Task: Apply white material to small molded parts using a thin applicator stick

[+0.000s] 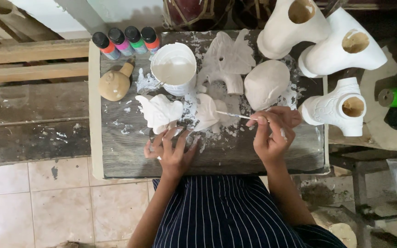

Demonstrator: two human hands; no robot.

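Paintbrush (235, 115) pinched in right hand (272, 133), left hand (171, 151) spread on paint-splattered wooden board (235, 151), tiled floor (37, 202)

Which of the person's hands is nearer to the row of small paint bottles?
Left. The left hand lies below the paint bottles, under a white figurine; the right hand is farther right, holding a brush.
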